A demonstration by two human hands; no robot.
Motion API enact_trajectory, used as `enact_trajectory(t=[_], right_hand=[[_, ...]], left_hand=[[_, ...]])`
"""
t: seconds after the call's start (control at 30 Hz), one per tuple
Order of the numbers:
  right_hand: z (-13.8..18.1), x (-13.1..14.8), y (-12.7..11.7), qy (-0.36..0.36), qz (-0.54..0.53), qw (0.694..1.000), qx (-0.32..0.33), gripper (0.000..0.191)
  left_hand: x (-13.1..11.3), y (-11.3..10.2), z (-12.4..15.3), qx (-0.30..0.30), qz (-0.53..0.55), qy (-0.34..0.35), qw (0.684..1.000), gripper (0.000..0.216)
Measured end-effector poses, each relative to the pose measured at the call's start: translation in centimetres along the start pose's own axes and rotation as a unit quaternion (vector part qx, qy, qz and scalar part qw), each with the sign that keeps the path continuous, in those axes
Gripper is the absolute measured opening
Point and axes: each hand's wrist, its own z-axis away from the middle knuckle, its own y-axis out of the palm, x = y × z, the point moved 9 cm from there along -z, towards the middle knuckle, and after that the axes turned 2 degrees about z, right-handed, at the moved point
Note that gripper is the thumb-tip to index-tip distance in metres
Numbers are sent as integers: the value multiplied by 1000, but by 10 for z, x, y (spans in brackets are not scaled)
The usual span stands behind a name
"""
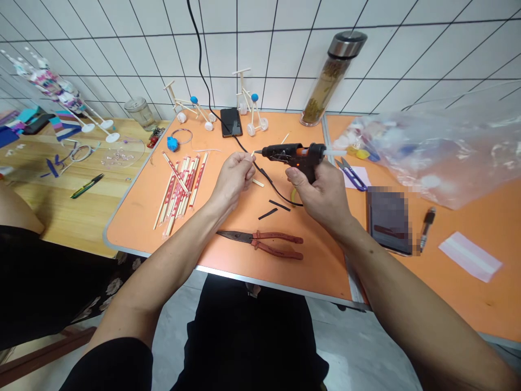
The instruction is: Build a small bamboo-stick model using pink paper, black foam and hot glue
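Note:
My right hand (325, 190) is wrapped round the handle of a black hot glue gun (285, 153), with a white glue stick (340, 153) poking out of its back. The gun's nozzle points left and meets, or nearly meets, a short wooden stick (253, 154) pinched in the fingers of my left hand (234, 176). Most of that stick is hidden by my fingers. Below the gun lie black strips (279, 205) and a cut stick piece (258, 183). Red-handled long-nose pliers (260, 239) rest near the table's front edge, jaws to the left.
Wrapped chopsticks (183, 184) lie left of my left hand. Two small stick-built tricycles (252, 108) and a phone (231, 121) stand behind. A black cord (200, 49) hangs across the work area. Purple snips (355, 176), a tea bottle (331, 81) and a plastic bag (448, 152) are right.

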Motion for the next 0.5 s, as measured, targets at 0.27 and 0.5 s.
enact_trajectory(t=[0.27, 0.5], right_hand=[[0, 0, 0, -2, -10, 1000, -1, 67], [-1, 0, -1, -2, -8, 1000, -2, 69]], left_hand=[[0, 1, 0, 7, 6, 8, 1000, 20], [-1, 1, 0, 7, 2, 11, 1000, 21]])
